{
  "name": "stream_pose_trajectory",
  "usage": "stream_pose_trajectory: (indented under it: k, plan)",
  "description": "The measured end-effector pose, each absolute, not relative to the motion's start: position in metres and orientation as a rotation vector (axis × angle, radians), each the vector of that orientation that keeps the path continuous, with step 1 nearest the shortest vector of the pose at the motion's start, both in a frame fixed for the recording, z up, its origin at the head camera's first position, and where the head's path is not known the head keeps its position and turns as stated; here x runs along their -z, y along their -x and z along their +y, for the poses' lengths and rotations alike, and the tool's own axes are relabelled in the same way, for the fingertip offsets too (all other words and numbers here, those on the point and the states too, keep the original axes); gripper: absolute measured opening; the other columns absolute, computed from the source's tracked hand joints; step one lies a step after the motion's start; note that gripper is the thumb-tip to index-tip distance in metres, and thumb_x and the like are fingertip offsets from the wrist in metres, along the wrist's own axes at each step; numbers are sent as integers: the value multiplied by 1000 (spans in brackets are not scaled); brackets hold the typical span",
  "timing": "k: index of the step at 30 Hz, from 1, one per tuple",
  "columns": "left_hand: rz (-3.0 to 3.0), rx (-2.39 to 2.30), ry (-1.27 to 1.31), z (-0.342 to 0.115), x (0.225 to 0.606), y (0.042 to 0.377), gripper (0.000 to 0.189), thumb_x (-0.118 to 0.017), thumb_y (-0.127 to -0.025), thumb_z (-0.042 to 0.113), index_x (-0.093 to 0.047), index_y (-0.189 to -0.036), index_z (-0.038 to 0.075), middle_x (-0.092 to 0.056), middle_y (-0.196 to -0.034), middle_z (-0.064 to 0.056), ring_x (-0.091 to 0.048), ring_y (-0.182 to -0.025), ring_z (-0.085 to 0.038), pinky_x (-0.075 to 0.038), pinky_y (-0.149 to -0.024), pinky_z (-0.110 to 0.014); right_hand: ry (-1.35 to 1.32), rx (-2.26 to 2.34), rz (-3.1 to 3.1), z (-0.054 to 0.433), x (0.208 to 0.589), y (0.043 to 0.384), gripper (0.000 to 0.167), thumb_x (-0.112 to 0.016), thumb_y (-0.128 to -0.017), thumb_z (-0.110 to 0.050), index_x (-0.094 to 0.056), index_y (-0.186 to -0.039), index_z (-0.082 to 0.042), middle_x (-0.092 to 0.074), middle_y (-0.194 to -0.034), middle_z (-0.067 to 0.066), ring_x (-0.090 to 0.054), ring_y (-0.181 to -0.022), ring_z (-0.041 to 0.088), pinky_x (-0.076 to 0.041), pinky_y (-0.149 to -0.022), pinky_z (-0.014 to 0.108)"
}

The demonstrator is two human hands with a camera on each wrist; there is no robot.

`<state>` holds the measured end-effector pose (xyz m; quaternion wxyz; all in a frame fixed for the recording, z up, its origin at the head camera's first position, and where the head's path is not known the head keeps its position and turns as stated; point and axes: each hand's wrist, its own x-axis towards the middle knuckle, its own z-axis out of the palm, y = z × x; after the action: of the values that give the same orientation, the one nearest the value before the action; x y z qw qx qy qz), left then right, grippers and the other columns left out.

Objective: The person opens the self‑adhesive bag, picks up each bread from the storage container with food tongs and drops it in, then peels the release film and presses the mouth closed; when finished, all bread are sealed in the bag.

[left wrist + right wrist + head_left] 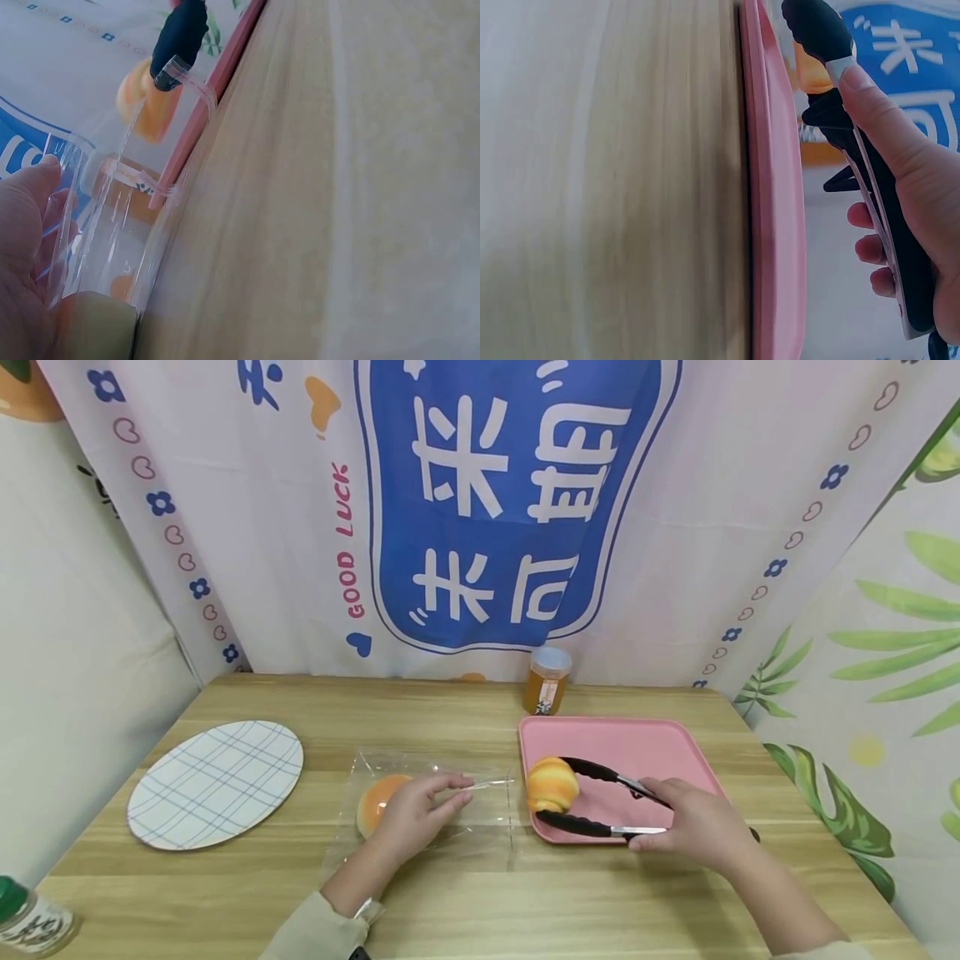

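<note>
My left hand [423, 810] pinches the upper layer of a clear plastic bag [491, 827], lifting it near the bag's right end. Inside the bag sits a round bun [377, 802], partly covered by that hand. In the left wrist view the bag's mouth stands parted, with the bun [94, 326] at its bottom. My right hand [686, 827] grips black-tipped metal tongs [592, 827]. Between the tong tips is a golden, ridged croissant-like bread roll [553, 783], over the left edge of the pink tray [637, 735]. The right wrist view shows the thumb pressing along one tong arm [870, 157].
A jar with amber contents [546, 683] stands behind the tray. An oval checked plate [217, 785] lies on the left of the wooden table [420, 710]. At the near left corner is a green-capped shaker bottle [33, 918]. A printed curtain hangs behind.
</note>
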<state>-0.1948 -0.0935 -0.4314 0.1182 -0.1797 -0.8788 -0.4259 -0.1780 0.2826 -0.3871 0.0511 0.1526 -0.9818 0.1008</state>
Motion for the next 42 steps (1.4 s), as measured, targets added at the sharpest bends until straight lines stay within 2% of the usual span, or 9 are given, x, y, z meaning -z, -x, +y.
stream_pose_trajectory:
  k: [11,20,27,32,38,42]
  plan:
    - [-2561,1234,535,-94,432,195,14,-72,-89,22,-75,-102,18,-75,-109,1,-69,-107,-21,-56,-95,-42,-675,-237,-3007,251,380,184,88,-79,-60,-68,-63,-126,-12,-69,-110,-1,-68,-99,21,-57,-79,42]
    - [-2553,1235,542,-93,431,195,16,-72,-89,21,-75,-103,14,-75,-110,-1,-69,-109,-22,-55,-98,-44,-766,-166,-3016,230,378,191,85,-79,-61,-68,-64,-125,-15,-69,-106,-6,-67,-93,15,-57,-79,39]
    - [-2546,1241,556,-93,432,195,14,-72,-89,23,-75,-102,19,-75,-110,1,-69,-109,-21,-55,-97,-42,-802,-172,-3021,218,380,198,85,-79,-62,-67,-63,-127,-14,-68,-105,-4,-66,-89,15,-56,-75,39]
    - [-2531,1248,586,-93,432,195,14,-71,-90,24,-74,-102,19,-75,-108,3,-69,-105,-19,-56,-95,-40,-774,-226,-3065,218,381,200,86,-79,-63,-67,-62,-129,-15,-69,-110,-4,-67,-96,18,-57,-80,42]
    - [-2518,1281,545,-92,432,195,13,-72,-89,22,-75,-101,18,-75,-110,0,-69,-107,-21,-56,-95,-41,-732,-291,-3070,228,379,201,84,-80,-61,-67,-64,-127,-18,-69,-110,-6,-66,-97,15,-56,-82,40]
    - [-2522,1284,513,-92,431,194,13,-72,-89,21,-75,-101,18,-75,-109,1,-69,-107,-21,-57,-94,-42,-760,-309,-3052,232,378,201,83,-80,-61,-67,-64,-126,-18,-69,-112,-3,-66,-100,19,-56,-83,42]
